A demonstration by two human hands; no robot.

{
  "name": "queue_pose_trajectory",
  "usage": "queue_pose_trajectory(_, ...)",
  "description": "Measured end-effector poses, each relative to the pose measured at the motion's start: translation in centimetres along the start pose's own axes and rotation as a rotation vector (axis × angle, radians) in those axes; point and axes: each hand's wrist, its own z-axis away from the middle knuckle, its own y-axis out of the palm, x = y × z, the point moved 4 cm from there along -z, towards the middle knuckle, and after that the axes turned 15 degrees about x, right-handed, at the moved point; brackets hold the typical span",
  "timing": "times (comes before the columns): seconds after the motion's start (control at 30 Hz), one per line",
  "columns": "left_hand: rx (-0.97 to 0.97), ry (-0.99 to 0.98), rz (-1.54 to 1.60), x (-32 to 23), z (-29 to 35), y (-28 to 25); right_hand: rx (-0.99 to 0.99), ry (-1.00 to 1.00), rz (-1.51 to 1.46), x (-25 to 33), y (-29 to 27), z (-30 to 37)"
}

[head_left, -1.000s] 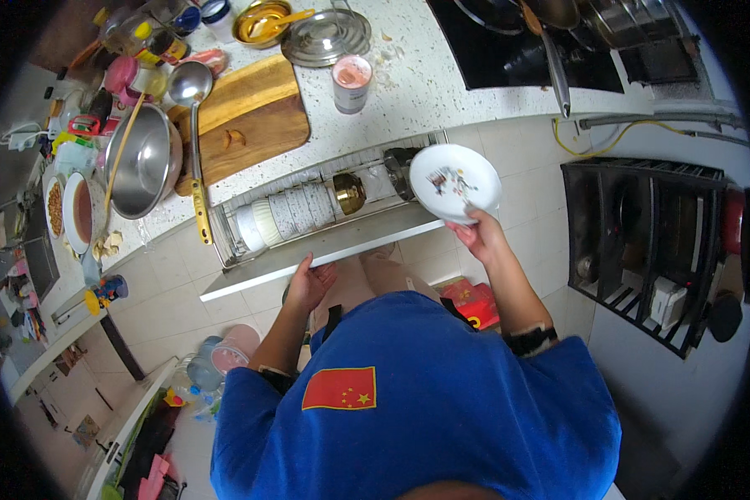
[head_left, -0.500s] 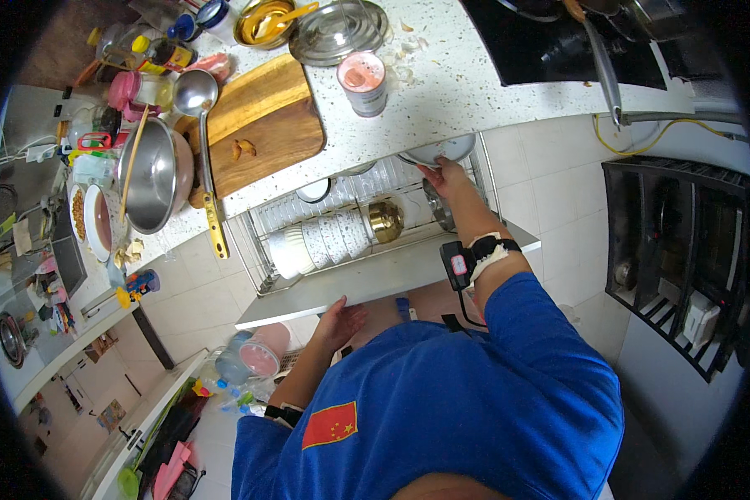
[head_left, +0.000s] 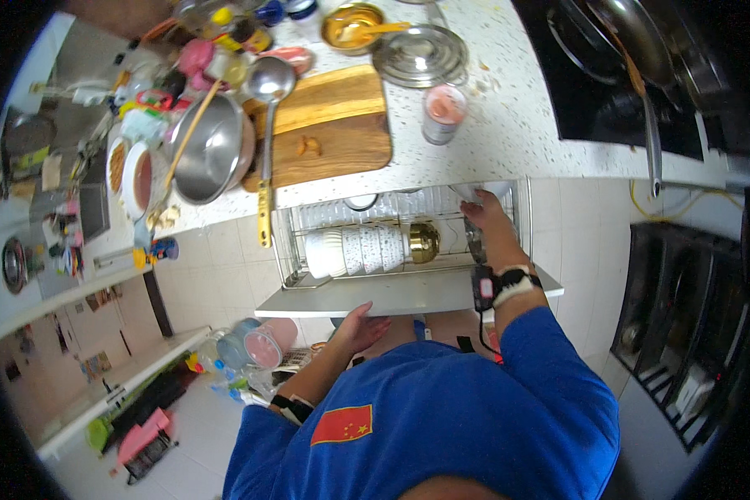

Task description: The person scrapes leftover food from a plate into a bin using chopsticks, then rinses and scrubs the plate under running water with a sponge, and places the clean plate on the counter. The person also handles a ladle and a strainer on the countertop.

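A pull-out wire drawer [head_left: 276,242] with a grey front panel [head_left: 408,293] stands open below the counter. Reaching into its back right corner, my right hand [head_left: 487,218] has its fingers curled at the edge of a pale plate [head_left: 498,189], which the counter edge partly covers. My left hand [head_left: 360,330] is open, fingers extended, close to the outer face of the panel. Inside the drawer a row of nested white and speckled bowls [head_left: 375,250] lies on its side, ending in a gold-coloured bowl [head_left: 425,242]. Clear glassware [head_left: 408,202] sits behind them.
The counter holds a wooden cutting board [head_left: 342,158], a ladle [head_left: 268,108], a steel bowl [head_left: 212,154], a glass lid [head_left: 421,57] and a cup [head_left: 443,117]. A pan handle [head_left: 652,150] juts past the cooktop's edge. A dark rack [head_left: 671,317] stands at right.
My view has shifted, so the counter and drawer appear farther right and lower. My right hand stays at the plate, less of which shows now. My left hand stays by the front panel.
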Motion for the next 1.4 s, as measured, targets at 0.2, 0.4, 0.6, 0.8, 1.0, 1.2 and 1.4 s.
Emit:
queue_pose_trajectory(0.2, 0.007, 0.028, 0.060, -0.9, -1.6, 0.7, 0.338, -0.079, 0.691, 0.3, 3.3, 13.7)
queue_pose_trajectory(0.4, 0.010, 0.116, -0.083, -4.7, -4.7, 2.0, 0.320, -0.008, 1.097, -1.8, 2.3, 23.7)
queue_pose_trajectory(0.6, 0.009, 0.054, -0.413, -10.1, -5.7, 5.4, 0.207, -0.047, 1.153, -1.6, 4.2, 24.8)
queue_pose_trajectory(0.8, 0.170, 0.650, -1.380, -14.9, 5.8, 11.8, 0.318, -0.186, 1.260, -2.4, 10.9, 23.4)
queue_pose_trajectory(1.0, -0.740, 1.326, -1.755, -21.3, 14.5, 12.6, 0.419, -0.136, 1.417, -5.4, 16.1, 20.3)
queue_pose_trajectory(1.2, -0.484, 0.959, -1.300, -23.9, 8.5, 9.9, 0.606, -0.123, 1.409, -6.9, 19.4, 20.1)
queue_pose_trajectory(1.4, -0.377, 0.915, -1.187, -22.4, 7.4, 11.1, 0.562, -0.046, 1.530, -4.8, 19.1, 19.9)
